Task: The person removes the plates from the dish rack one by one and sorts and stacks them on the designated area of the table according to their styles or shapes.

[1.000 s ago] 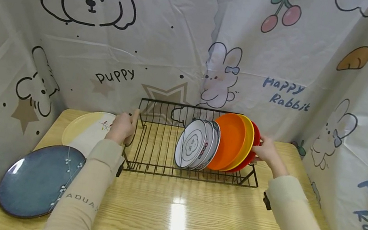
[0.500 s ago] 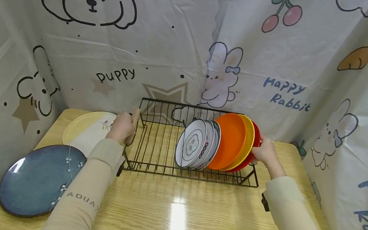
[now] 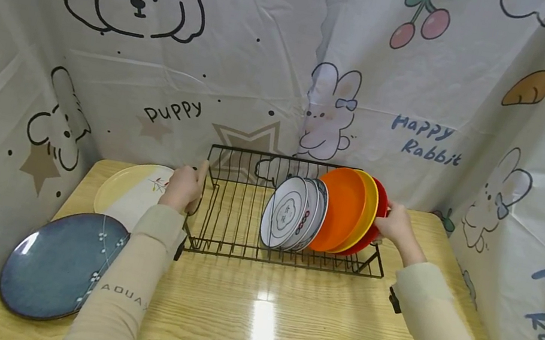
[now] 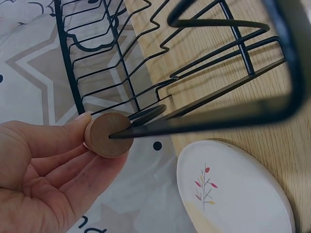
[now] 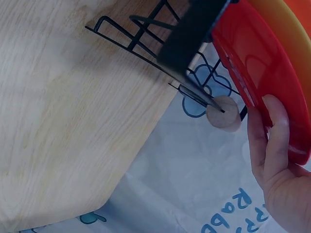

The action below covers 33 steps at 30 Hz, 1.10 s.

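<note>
A black wire dish rack (image 3: 232,214) stands near the back of the table. My left hand (image 3: 184,186) grips the round wooden handle (image 4: 109,135) at its left end, thumb and fingers about it. At the right end my right hand (image 3: 398,224) holds the rim of a red plate (image 5: 265,58); its fingers lie on the outer face, and the thumb is hidden in the right wrist view. Against the red plate lean a yellow plate (image 3: 370,211) and an orange plate (image 3: 339,209). Left of them several white patterned dishes (image 3: 287,212) lean in the rack.
At the left lie a dark blue oval plate (image 3: 52,271) and a cream and yellow plate (image 3: 122,186), partly behind my left arm. A printed curtain (image 3: 264,29) surrounds the table's back and sides. The rack's right wooden handle (image 5: 223,112) is beside my right hand.
The whole head view shifts very slightly. Both hands, the rack and the dishes keep their places.
</note>
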Tool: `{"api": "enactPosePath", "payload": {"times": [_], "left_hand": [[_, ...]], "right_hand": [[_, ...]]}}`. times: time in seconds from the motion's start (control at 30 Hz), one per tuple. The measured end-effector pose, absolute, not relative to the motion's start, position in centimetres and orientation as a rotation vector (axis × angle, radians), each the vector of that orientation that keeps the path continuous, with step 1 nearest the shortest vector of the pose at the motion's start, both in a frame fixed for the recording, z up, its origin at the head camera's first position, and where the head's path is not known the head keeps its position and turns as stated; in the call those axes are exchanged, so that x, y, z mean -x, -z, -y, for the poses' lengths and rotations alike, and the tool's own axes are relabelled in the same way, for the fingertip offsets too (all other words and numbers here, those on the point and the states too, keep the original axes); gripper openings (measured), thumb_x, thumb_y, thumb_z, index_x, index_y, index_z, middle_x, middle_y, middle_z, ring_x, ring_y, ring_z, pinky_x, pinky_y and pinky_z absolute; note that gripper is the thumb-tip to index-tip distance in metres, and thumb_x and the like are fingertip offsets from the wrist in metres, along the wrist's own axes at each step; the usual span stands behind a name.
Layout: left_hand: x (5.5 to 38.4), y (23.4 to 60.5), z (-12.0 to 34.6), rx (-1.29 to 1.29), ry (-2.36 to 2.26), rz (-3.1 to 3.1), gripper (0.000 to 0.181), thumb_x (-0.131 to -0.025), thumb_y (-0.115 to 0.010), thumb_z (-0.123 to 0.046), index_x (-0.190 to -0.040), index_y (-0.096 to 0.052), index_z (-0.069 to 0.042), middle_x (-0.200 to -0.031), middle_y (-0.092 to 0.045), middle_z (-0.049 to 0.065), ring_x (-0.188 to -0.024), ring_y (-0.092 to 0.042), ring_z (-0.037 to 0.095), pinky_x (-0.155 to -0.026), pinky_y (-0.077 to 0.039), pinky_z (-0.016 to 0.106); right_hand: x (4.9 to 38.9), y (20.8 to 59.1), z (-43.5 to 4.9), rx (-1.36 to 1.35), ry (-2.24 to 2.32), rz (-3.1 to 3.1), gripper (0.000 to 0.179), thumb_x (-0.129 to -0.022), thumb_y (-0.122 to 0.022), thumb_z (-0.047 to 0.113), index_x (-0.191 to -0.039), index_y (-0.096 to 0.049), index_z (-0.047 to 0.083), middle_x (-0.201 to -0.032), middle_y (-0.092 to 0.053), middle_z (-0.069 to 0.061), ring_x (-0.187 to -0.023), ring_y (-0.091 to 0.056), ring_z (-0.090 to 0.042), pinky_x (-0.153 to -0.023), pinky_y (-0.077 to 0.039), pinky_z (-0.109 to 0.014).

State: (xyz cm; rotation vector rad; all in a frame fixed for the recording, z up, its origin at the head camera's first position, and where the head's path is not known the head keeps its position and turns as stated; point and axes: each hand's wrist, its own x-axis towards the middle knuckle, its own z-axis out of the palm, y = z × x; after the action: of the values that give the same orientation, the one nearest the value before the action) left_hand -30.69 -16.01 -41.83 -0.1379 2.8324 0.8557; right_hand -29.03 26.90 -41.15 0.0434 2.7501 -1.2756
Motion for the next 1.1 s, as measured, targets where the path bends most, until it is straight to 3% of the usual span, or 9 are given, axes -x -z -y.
{"api": "enactPosePath", "payload": {"times": [0.23, 0.5, 0.73, 0.93, 1.0, 1.1], "left_hand": [[30.6, 41.9, 15.9, 0.135, -0.856, -2.825, 0.052, -0.097, -0.041, -0.011, -0.050, -0.062, -0.001, -0.059, -0.064, 0.017, -0.044, -0.056, 0.024, -0.052, -0.047, 0.032], [30.7, 41.9, 15.9, 0.134, -0.878, -2.814, 0.054, -0.097, -0.041, -0.012, -0.047, -0.059, -0.004, -0.060, -0.064, 0.020, -0.047, -0.058, 0.027, -0.056, -0.048, 0.034], [30.9, 42.0, 15.9, 0.142, -0.853, -2.818, 0.045, -0.095, -0.045, -0.007, -0.055, -0.065, -0.001, -0.057, -0.063, 0.019, -0.046, -0.057, 0.025, -0.057, -0.047, 0.034], [30.9, 42.1, 16.0, 0.125, -0.872, -2.822, 0.056, -0.099, -0.038, -0.016, -0.050, -0.063, -0.002, -0.058, -0.063, 0.019, -0.043, -0.056, 0.025, -0.052, -0.046, 0.033], [30.8, 42.1, 16.0, 0.135, -0.883, -2.815, 0.065, -0.101, -0.031, -0.025, -0.051, -0.063, 0.000, -0.059, -0.063, 0.020, -0.042, -0.055, 0.025, -0.050, -0.046, 0.033], [30.7, 42.1, 16.1, 0.143, -0.887, -2.817, 0.066, -0.101, -0.029, -0.027, -0.052, -0.063, 0.000, -0.061, -0.064, 0.019, -0.045, -0.056, 0.026, -0.052, -0.047, 0.034]], "right_hand": [[29.1, 40.7, -26.8, -0.002, 1.210, -2.784, 0.051, -0.085, -0.051, 0.002, -0.131, -0.037, -0.014, -0.105, -0.055, -0.037, -0.064, -0.066, -0.025, -0.055, -0.054, -0.035], [29.3, 40.0, -26.8, -0.018, 1.217, -2.769, 0.049, -0.084, -0.051, 0.001, -0.128, -0.039, -0.015, -0.095, -0.058, -0.036, -0.054, -0.064, -0.022, -0.052, -0.053, -0.036], [29.5, 39.5, -26.8, -0.081, 1.224, -2.746, 0.054, -0.083, -0.050, 0.001, -0.132, -0.036, -0.014, -0.106, -0.055, -0.037, -0.064, -0.066, -0.026, -0.058, -0.054, -0.038], [29.7, 38.5, -27.1, -0.113, 1.246, -2.774, 0.049, -0.080, -0.049, -0.002, -0.126, -0.042, -0.017, -0.105, -0.054, -0.038, -0.068, -0.066, -0.031, -0.056, -0.053, -0.038], [29.8, 38.0, -27.3, -0.134, 1.231, -2.791, 0.050, -0.080, -0.049, -0.002, -0.126, -0.041, -0.017, -0.106, -0.054, -0.038, -0.071, -0.066, -0.033, -0.056, -0.053, -0.039], [29.8, 37.2, -27.5, -0.163, 1.199, -2.791, 0.052, -0.081, -0.051, -0.001, -0.130, -0.038, -0.015, -0.109, -0.052, -0.037, -0.079, -0.065, -0.039, -0.060, -0.053, -0.041]]}}
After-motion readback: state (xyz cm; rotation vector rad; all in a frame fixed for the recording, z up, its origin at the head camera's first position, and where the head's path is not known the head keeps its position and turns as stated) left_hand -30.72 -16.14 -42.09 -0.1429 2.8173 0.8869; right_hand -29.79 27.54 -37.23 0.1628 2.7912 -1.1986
